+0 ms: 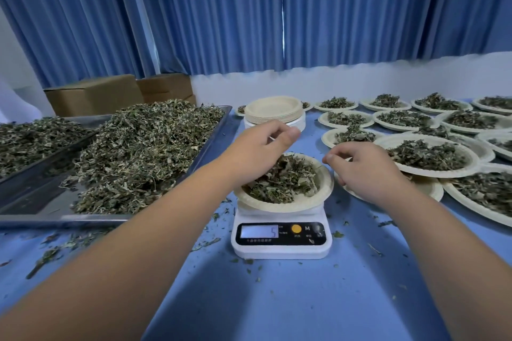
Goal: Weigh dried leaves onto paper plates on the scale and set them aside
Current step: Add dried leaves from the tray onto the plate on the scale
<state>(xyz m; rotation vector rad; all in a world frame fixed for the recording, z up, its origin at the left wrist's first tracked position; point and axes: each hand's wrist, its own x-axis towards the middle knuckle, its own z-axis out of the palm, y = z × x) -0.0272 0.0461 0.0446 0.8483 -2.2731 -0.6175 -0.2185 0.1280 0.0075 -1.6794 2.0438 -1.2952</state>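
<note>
Paper plate (277,206) rim flanked by loosely curled, empty left hand (260,147) and right hand (365,174).

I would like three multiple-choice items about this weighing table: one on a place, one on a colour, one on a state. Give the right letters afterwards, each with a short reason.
1. Where does the stack of empty paper plates stand?
A. on the metal tray
B. behind the scale
C. on the cardboard boxes

2. What colour is the table cover?
A. red
B. white
C. blue

3. In what state is the paper plate on the scale?
A. empty
B. upside down
C. filled with dried leaves

Answers:
1 B: the stack shows straight beyond the scale, farther from the camera.
2 C: the bare cover all around the scale is blue.
3 C: the plate sits right way up with a heap of leaves inside its rim.
</note>
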